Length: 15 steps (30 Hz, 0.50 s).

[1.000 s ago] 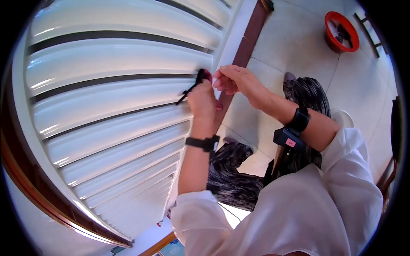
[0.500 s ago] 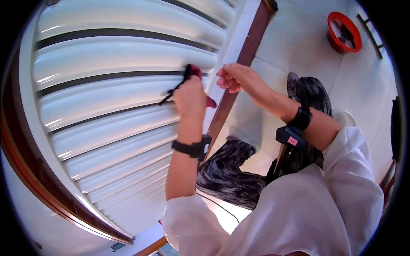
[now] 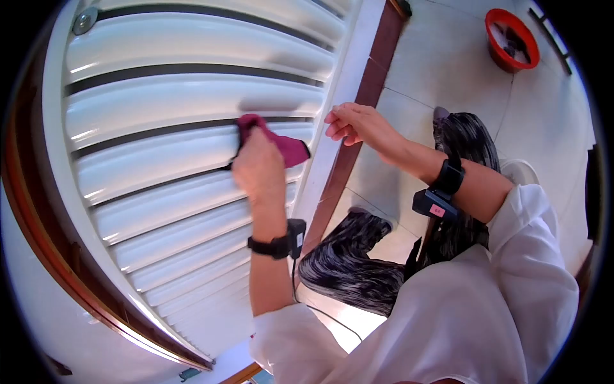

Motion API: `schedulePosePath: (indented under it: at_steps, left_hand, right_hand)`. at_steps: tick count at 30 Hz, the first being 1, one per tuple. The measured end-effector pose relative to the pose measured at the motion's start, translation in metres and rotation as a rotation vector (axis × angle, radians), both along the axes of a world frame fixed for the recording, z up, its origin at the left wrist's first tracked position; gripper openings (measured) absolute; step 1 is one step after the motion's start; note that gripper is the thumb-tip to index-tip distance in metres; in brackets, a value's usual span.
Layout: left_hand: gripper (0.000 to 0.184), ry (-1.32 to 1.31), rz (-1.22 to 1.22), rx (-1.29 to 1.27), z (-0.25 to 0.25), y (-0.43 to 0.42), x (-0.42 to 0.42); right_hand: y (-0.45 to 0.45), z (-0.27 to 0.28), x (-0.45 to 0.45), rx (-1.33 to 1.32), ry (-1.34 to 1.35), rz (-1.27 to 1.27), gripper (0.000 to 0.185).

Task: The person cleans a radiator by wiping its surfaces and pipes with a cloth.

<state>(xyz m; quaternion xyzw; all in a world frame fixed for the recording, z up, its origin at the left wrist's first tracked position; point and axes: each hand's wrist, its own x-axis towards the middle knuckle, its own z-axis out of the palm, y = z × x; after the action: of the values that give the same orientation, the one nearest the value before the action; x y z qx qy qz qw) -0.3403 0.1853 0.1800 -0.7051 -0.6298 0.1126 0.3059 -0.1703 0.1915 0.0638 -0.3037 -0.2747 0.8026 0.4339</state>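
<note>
Head view: the left hand [image 3: 259,169], fingers closed on a magenta, black-edged cloth [image 3: 291,150], has shifted farther across the glossy white slatted panel [image 3: 192,96], away from the loosely curled, seemingly empty right hand [image 3: 361,125], so the left apparently works alone; cloth-to-panel contact is unclear.

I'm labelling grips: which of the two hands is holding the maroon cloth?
The left hand, over the white slats, grips the maroon cloth; the right hand, loosely curled, holds nothing visible.
</note>
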Motion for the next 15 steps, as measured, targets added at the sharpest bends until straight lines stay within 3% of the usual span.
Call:
schedulePosePath:
  at_steps: [1, 5, 10, 15]
  left_hand:
    - [0.018, 0.001, 0.058, 0.008, 0.016, -0.002, 0.006]
    - [0.024, 0.107, -0.079, 0.058, 0.028, 0.001, 0.008]
    - [0.016, 0.396, -0.246, -0.075, -0.019, 0.011, -0.005]
    - [0.013, 0.137, -0.162, -0.385, -0.078, 0.023, 0.004]
  right_hand:
    - [0.003, 0.001, -0.001, -0.002, 0.011, 0.010, 0.033]
    - [0.002, 0.005, -0.011, -0.037, -0.002, 0.023, 0.032]
    - [0.002, 0.011, -0.013, -0.071, -0.003, 0.066, 0.033]
    - [0.003, 0.006, -0.011, -0.054, 0.022, 0.028, 0.033]
